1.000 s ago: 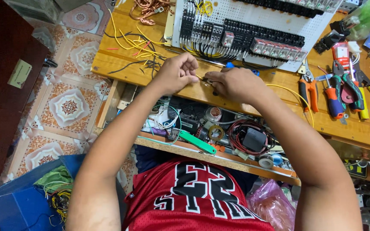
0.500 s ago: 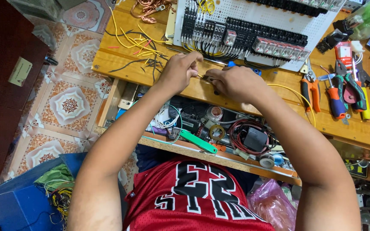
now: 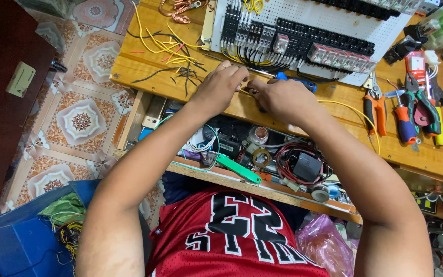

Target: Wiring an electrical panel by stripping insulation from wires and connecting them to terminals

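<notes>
Head view: both hands meet at the middle of the wooden counter (image 3: 144,69), just in front of the white perforated panel (image 3: 334,23). Left hand (image 3: 219,87) and right hand (image 3: 283,100) are curled with fingertips pinched together on a yellow wire (image 3: 357,113). The pinch point itself is hidden by knuckles, so I cannot tell exactly what the tips hold there. The wire runs out from under the right hand and curves toward the near edge of the counter.

Handling, by my read: the wire is thin, light, and flexible with some spring, so it likely flicks out if gripped loosely. Best held close to the end, pinched between thumb and forefinger, with the other hand steadying just beside. Insulation is probably slick and the end is small, so this is fine fingertip work.

Around:
- blue-handled screwdriver (image 3: 296,79) just behind the right hand, touching or nearly so
- row of black relays and terminal blocks (image 3: 324,46) on the panel, with black wires looping down toward the hands
- loose yellow and black wire offcuts (image 3: 173,56) to the left of the left hand
- pliers and cutters (image 3: 416,110) toward the right end of the counter, well apart
- open drawer (image 3: 262,159) under the near edge, full of tape rolls and cable, beneath the forearms

Dangling panel wires and the screwdriver crowd the work spot most.
</notes>
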